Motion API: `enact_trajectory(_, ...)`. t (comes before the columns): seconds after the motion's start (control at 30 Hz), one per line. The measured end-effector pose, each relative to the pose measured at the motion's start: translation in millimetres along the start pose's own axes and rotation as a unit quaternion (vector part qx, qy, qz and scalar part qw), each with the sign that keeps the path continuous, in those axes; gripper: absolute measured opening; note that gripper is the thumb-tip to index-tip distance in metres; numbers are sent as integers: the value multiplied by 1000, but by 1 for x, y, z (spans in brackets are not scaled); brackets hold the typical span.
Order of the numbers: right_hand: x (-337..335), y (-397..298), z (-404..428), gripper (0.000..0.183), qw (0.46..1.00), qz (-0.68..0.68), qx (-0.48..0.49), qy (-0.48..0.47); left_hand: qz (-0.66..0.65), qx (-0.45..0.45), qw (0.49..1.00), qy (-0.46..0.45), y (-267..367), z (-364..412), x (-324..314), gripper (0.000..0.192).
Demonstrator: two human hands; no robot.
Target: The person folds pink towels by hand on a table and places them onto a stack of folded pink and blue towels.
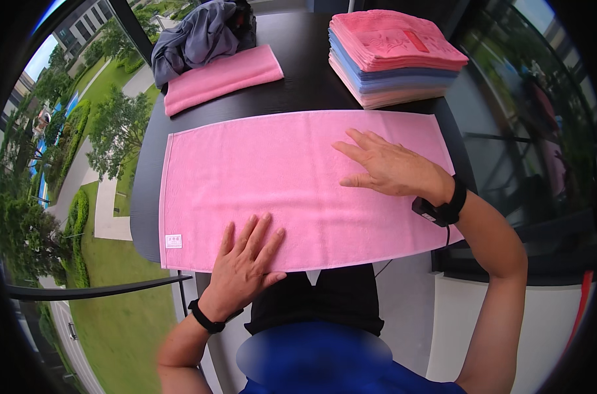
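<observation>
A pink towel lies spread out flat before me, its near edge reaching the table's front. It has pale hems, faint creases across the middle and a small white label with writing at the near left corner. My left hand rests palm down on the near edge, left of the middle, fingers apart. Over the right half is my right hand, fingers spread and pointing left; whether it presses on the cloth or hovers just above, I cannot tell. Neither hand grips anything.
On the dark table, a folded pink towel lies at the far left, against a crumpled grey cloth. A stack of folded pink and blue towels stands at the far right. Glass panes flank the table on the left and right.
</observation>
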State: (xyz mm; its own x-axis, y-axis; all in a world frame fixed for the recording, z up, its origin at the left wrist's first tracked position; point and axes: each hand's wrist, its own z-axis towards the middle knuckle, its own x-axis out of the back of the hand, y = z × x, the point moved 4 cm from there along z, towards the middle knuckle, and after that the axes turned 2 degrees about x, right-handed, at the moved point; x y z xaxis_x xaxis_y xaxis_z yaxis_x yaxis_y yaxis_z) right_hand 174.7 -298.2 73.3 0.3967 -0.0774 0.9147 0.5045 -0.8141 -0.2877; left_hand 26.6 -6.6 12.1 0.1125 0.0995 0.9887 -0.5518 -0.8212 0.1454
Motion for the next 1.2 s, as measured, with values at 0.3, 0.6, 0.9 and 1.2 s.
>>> enact_trajectory(0.3,-2,59,38,60,993,-50,-14,110,-13,-4,1000,20,-2,-1,0,86)
enact_trajectory(0.6,8,145,39,26,957,-97,-69,263,-22,-3,1000,16,-2,1,1,87)
enact_trajectory(0.9,3,165,50,25,966,-108,-64,226,-29,3,999,21,0,2,2,90)
enact_trajectory(1.2,8,164,50,29,973,-79,-81,201,-32,11,999,24,2,0,2,91)
